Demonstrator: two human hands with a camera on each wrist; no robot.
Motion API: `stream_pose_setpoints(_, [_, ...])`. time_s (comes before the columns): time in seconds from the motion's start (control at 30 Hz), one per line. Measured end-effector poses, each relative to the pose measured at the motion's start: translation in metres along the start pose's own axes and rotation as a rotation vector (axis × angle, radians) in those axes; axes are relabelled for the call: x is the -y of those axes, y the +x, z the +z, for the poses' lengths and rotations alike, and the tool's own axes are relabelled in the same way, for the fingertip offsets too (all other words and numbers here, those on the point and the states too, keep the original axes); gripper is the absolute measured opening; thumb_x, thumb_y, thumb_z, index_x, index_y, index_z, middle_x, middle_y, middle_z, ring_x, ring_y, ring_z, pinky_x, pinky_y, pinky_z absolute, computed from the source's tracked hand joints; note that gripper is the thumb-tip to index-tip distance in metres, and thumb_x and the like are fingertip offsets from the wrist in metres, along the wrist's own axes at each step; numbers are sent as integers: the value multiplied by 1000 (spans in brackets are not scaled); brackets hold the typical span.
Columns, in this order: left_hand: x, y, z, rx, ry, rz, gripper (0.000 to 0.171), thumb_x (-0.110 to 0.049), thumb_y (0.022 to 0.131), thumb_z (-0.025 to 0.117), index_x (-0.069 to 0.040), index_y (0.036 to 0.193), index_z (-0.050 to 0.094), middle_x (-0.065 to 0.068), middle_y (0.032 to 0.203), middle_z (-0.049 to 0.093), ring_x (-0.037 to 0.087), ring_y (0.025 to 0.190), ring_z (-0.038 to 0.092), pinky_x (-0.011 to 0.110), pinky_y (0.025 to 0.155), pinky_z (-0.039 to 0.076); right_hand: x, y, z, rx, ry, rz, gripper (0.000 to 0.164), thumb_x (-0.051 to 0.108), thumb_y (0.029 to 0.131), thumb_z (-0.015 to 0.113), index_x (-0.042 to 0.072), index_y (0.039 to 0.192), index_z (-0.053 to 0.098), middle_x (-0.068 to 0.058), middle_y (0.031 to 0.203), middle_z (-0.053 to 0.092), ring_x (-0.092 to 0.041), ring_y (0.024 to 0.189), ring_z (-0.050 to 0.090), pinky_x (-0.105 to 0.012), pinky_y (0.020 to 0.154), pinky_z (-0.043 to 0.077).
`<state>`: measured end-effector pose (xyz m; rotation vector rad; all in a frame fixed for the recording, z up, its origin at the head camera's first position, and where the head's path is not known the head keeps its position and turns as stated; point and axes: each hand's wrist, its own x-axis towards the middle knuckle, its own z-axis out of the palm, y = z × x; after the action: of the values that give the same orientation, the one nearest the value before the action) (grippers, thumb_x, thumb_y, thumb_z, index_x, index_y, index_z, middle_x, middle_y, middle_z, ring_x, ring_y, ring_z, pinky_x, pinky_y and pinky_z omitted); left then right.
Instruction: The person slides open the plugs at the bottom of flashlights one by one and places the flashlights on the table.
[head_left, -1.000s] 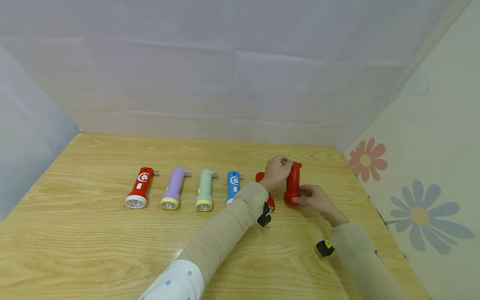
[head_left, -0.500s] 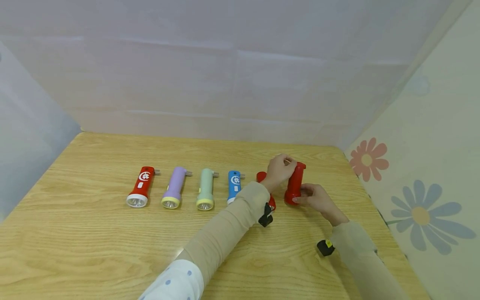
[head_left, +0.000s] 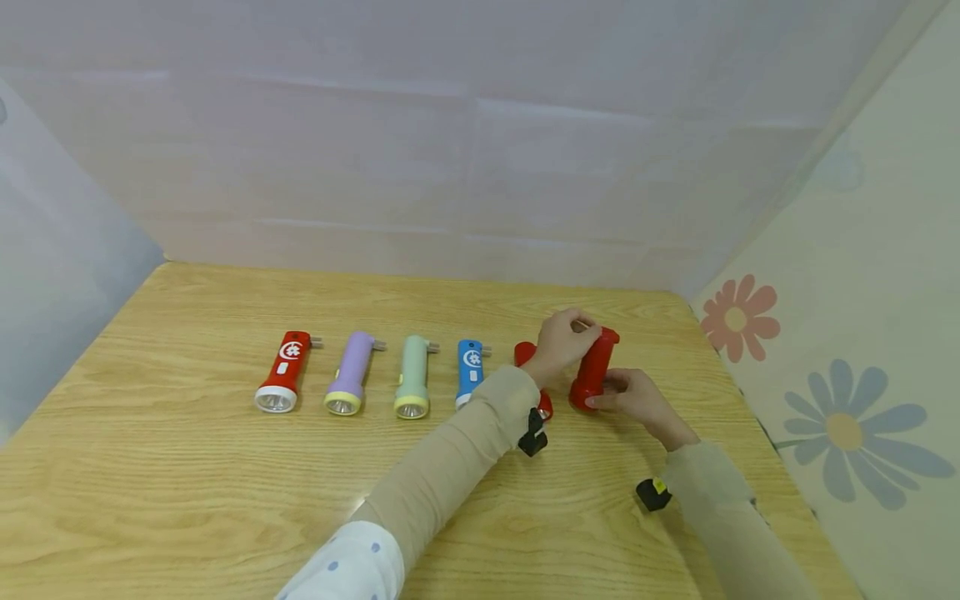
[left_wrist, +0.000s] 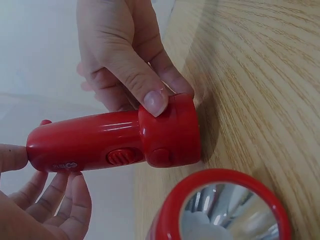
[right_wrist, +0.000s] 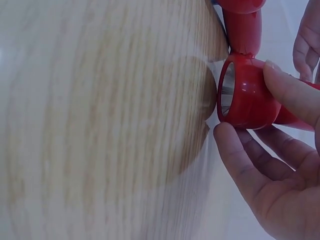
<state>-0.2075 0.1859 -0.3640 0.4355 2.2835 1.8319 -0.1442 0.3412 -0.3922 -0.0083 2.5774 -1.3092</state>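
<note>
The red flashlight (head_left: 595, 369) is held by both hands at about 3 o'clock on the wooden table (head_left: 187, 475), at the right end of a row of flashlights. It stands tilted, with its lens end down on or just above the wood and its tail leaning away toward 1 o'clock.

The left hand (head_left: 561, 343) closes its curled fingers on the tail end. The right hand (head_left: 633, 395) pinches the wide lens head between thumb and fingers, the palm otherwise open. In the left wrist view the body (left_wrist: 115, 140) shows a red switch button on its side, with the right thumb pressing on the head.

As for progress, five flashlights already lie side by side, lens ends toward 6 o'clock: a red one with a white logo (head_left: 282, 382), a purple one (head_left: 348, 384), a pale green one (head_left: 412, 377), a blue one (head_left: 468, 370), and another red one (head_left: 532, 379), mostly hidden behind the left forearm. The held flashlight is not yet laid down in line. Judging by the row, that seems to be what remains, though whether its lens rim actually touches the wood is hard to tell.
</note>
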Motion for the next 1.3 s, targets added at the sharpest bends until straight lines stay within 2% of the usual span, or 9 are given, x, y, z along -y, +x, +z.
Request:
stream_pose_setpoints(0.13, [0,-1,-1,10,-27,7,12,-18,88,60,-10,95,65,-3,83,62,8,74,56,20,64,47,-2,0,-1,10,-21,-21,48,15,81,70,-11,118,53,-21,107,61,-28,93,59,-38,81,47])
stream_pose_setpoints(0.4, [0,-5,-3,31,-79,-17,11,-17,87,62,-9,95,65,-3,84,62,9,72,57,23,62,49,-1,-1,-3,45,9,-50,49,11,81,69,-14,119,51,-23,107,61,-30,94,60,-35,80,49])
stream_pose_setpoints(0.57, [0,-8,-5,43,-135,-65,13,-19,88,62,-10,97,64,-2,78,60,24,70,60,30,55,51,-1,-1,-3,50,6,-39,49,12,80,69,-13,119,51,-22,106,61,-28,92,61,-34,79,49])
stream_pose_setpoints(0.67, [0,-9,-6,54,-180,-94,13,-20,88,62,-11,97,63,1,75,59,29,68,60,34,56,52,-1,-1,-3,48,4,-36,49,13,80,70,-13,118,52,-22,105,62,-27,91,61,-34,79,49])
stream_pose_setpoints(0.83, [2,-9,-5,75,-274,-152,11,-17,87,62,-11,97,62,2,74,61,21,65,59,50,68,51,-3,0,-3,50,-1,-43,49,11,80,70,-14,118,51,-23,105,61,-29,91,60,-37,80,49])
stream_pose_setpoints(0.9, [3,-8,-4,75,-293,-175,10,-17,87,62,-12,96,62,3,73,60,18,63,57,52,70,50,-3,0,-3,54,-5,-45,50,11,80,70,-14,119,51,-24,107,61,-30,91,60,-38,80,49])
stream_pose_setpoints(1.17, [-1,-9,-2,89,-254,-227,12,-18,88,61,-13,98,63,5,69,59,19,58,54,48,70,51,-2,0,-4,58,-23,-47,49,10,81,69,-14,119,50,-24,108,60,-31,92,59,-40,82,48])
stream_pose_setpoints(1.3, [-4,-11,-2,95,-243,-237,11,-18,88,61,-14,98,63,6,70,60,19,59,55,47,70,51,-3,-1,-7,73,-10,-85,48,13,78,72,-12,115,54,-19,102,63,-27,88,61,-36,78,49])
